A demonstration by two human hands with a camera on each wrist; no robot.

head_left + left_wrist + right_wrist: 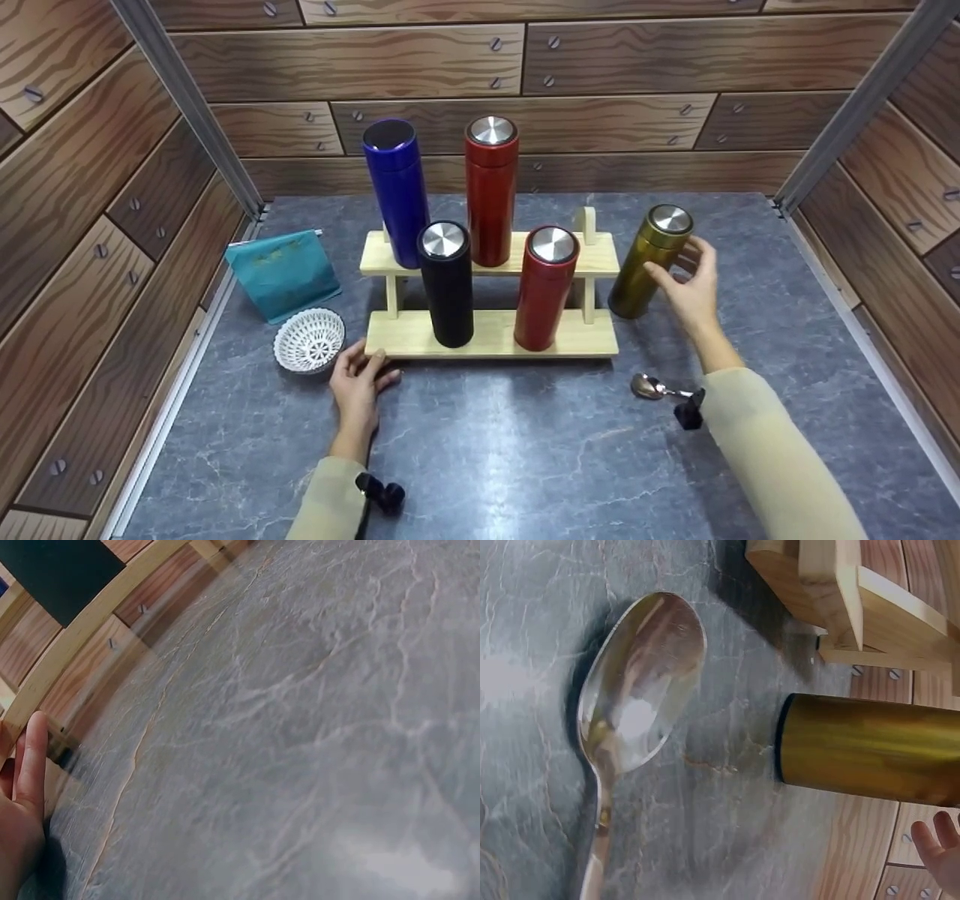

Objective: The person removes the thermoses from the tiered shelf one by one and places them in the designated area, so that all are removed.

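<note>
The right hand [688,294] curls its fingers round the gold flask [634,282] on the tabletop [487,450] right of the wooden rack [491,330], whose corner the left hand [355,391] pinches. Grasping the flask seems the step in hand; lifting next would call for a firm hold.

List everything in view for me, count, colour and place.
Table: one, marbled grey, underneath
Rack: one, pale wood, mid-table
Blue bottle: one, blue, upper shelf, left
Red bottles: two, red, one per shelf
Black bottle: one, black, lower shelf, left
Gold bottle: one, gold, right of rack
Pouch: one, teal, left of rack
Openwork bowl: one, white, by the pouch
Spoon: one, silver, table's right side
Walls: three, brown plank-patterned, around table
Metal rails: several, grey, wall edges
Wrist devices: two, black, one per wrist
Sleeves: two, cream, one per arm
Left hand: one, holding rack's near left corner
Right hand: one, holding gold bottle
</note>
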